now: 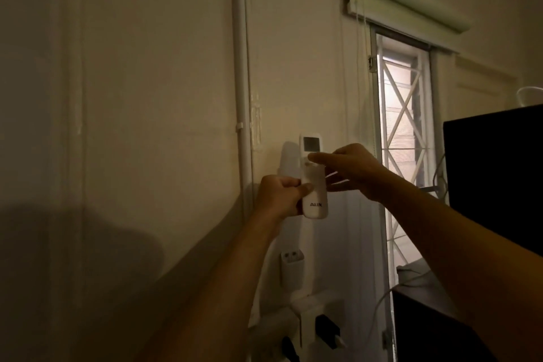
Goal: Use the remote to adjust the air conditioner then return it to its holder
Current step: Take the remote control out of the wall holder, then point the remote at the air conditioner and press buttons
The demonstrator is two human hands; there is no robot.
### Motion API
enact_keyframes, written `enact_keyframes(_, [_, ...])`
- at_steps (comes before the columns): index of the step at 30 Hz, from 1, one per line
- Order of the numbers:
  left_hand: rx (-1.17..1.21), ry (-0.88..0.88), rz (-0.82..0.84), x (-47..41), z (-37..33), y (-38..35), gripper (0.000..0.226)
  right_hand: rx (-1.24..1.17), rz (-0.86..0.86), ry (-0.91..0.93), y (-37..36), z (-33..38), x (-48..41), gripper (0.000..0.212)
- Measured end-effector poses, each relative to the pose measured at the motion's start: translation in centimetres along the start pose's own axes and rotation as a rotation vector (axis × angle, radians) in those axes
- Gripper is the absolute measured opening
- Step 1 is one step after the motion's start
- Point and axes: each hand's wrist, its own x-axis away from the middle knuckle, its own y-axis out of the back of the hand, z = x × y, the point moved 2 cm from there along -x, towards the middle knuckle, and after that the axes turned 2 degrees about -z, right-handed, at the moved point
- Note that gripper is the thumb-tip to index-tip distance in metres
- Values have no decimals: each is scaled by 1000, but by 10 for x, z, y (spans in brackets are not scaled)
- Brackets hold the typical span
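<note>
My left hand (279,195) grips the white AUX remote (313,176) upright, fingers wrapped around it; my right hand (357,169) presses a fingertip onto its buttons.

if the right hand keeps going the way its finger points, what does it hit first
Most likely the remote. The right hand points leftward with a fingertip at or just short of the button area below the screen, while the left hand holds the remote's lower half. Actual contact is unclear.
</note>
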Motion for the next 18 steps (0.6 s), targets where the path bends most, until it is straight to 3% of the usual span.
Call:
enact_keyframes(3, [72,38,14,-5,-3,4,26,-59,187,-69,6,-5,6,37])
enact_keyframes(5, [112,53,34,-10,-6,4,29,-54,221,-59,6,-6,7,33])
enact_keyframes(9, [174,45,60,-18,-17,1,31,-55,175,3,11,3,4,30])
enact_keyframes(13, [190,9,91,-25,-37,-3,9,-19,134,30,23,20,1,30])
enact_keyframes(18, [209,-73,152,-32,-72,-15,9,30,73,67,51,48,1,29])
